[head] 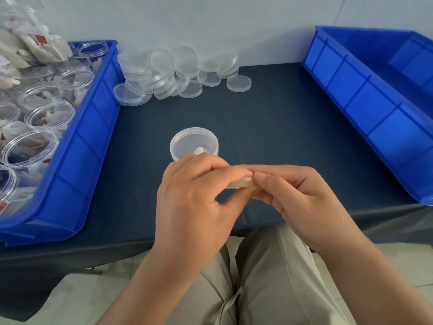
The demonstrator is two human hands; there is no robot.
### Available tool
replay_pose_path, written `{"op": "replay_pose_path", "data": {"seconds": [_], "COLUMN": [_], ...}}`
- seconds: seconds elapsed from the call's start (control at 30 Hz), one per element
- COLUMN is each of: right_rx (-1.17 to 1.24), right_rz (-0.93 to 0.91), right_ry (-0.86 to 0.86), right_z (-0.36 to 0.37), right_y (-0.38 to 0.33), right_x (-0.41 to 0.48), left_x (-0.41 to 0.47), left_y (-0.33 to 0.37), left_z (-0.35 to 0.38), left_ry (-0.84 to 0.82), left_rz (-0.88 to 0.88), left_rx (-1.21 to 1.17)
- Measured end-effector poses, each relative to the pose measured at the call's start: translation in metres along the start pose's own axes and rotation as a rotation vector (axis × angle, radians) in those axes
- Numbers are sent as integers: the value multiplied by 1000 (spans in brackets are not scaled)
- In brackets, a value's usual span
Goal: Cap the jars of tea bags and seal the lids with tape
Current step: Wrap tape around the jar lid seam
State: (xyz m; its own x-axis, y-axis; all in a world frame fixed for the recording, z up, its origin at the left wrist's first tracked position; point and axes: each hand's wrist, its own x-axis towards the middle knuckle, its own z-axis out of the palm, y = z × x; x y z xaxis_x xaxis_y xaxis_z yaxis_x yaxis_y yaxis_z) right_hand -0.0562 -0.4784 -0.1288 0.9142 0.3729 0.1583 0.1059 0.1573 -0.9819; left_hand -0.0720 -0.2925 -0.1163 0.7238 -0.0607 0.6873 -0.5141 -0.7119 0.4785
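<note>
I am holding tape [241,182] just in front of the capped jar [194,143].
The jar is standing on the dark table [269,127], just beyond my knuckles. My left hand [194,198] and right hand [302,202] are both pinching the tape, fingers curled. Loose lids [178,71] are lying by the wall; open jars [49,113] are filling the left blue bin [93,137].

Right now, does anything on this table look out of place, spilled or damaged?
Nothing spilled or damaged. Only the spare lids look untidy: a loose heap by the wall, several tipped on edge. The capped jar stands upright.
</note>
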Motion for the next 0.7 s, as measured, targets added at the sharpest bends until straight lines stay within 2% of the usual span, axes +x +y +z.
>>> {"op": "replay_pose_path", "data": {"seconds": [0.7], "right_rx": [96], "right_rz": [65], "right_ry": [-8], "right_z": [3], "right_y": [-4], "right_x": [3], "left_x": [-2], "left_y": [-2], "left_z": [1], "left_ry": [14], "left_rz": [17], "left_rx": [37]}}
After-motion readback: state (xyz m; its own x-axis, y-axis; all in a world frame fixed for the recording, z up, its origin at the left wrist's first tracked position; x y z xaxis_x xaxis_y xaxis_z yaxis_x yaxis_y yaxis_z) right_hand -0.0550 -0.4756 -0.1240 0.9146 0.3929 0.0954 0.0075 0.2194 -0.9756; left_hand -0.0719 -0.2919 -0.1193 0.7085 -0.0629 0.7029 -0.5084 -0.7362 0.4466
